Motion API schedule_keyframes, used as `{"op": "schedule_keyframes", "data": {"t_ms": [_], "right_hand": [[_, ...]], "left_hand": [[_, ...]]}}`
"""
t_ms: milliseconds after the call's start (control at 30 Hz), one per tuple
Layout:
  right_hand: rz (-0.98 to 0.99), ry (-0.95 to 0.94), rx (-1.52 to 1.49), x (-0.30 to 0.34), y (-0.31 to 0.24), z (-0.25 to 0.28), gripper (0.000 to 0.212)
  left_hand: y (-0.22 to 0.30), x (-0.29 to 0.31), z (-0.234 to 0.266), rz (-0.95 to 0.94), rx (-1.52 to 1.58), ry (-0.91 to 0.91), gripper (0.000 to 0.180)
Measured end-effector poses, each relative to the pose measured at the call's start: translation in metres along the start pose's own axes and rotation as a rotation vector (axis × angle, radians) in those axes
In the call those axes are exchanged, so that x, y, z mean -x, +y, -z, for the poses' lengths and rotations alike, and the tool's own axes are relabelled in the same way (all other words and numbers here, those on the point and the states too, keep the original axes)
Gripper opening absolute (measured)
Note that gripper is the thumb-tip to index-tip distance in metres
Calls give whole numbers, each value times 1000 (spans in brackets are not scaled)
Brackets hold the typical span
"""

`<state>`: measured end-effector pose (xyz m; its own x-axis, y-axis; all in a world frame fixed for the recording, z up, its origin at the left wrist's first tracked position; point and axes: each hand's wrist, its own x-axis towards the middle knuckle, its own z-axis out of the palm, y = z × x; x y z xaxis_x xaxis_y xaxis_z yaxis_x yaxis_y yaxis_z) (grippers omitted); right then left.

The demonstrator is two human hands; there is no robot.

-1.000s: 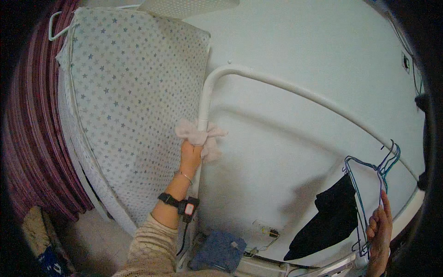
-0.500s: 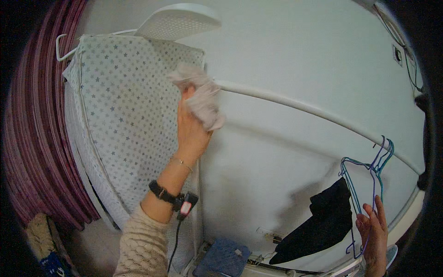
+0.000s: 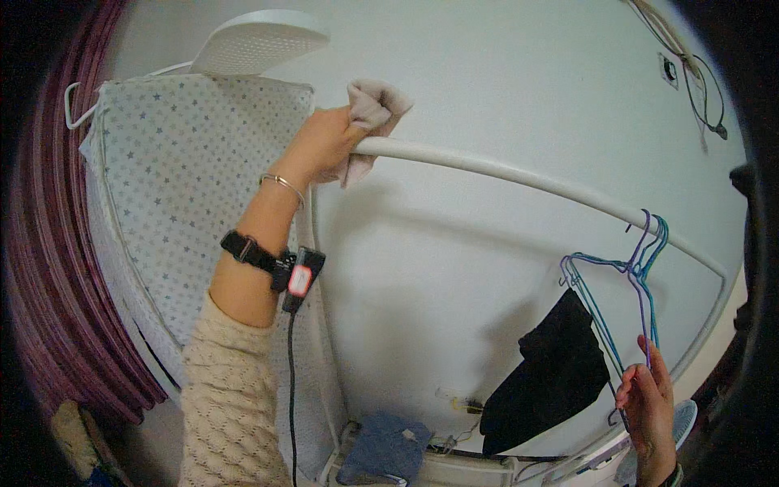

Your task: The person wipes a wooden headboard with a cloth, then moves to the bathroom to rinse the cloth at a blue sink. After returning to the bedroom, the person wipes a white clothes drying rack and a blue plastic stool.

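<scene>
My left hand (image 3: 319, 144) grips a pale pinkish cloth (image 3: 378, 104) at the left end of a white rail (image 3: 503, 169). The cloth is bunched over the rail, part standing above it and part hanging below. Toward the right end of the rail, several blue and purple wire hangers (image 3: 634, 266) hang by their hooks. My right hand (image 3: 647, 398) is raised beside their lower wires, fingers loosely stretched, and seems to touch a purple one. A black garment (image 3: 552, 373) hangs from the left side of the hangers.
A white cover with grey stars (image 3: 195, 187) hangs at left, below a white perforated panel (image 3: 260, 40). Purple curtain (image 3: 49, 284) lines the far left. A blue cloth item (image 3: 385, 446) lies low in the middle. A cable (image 3: 292, 390) trails from my left wrist device.
My left hand has carried the cloth up onto the end of the rail and closed around it there. My right hand stays by the hangers. The whole view has shifted slightly.
</scene>
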<state>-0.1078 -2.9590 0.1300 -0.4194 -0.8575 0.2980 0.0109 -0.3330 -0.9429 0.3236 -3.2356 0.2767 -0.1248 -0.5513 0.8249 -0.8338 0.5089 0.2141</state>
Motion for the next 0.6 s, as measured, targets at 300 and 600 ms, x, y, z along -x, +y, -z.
{"op": "schedule_keyframes", "data": {"t_ms": [300, 600], "right_hand": [[-22, -99, -35, 1, 2, -1, 46], [-44, -255, -49, 6, 4, 8, 54]], "left_hand": [[-29, 7, -20, -284, -199, 302, 35], [26, 21, -36, -114, -123, 330, 21]]}}
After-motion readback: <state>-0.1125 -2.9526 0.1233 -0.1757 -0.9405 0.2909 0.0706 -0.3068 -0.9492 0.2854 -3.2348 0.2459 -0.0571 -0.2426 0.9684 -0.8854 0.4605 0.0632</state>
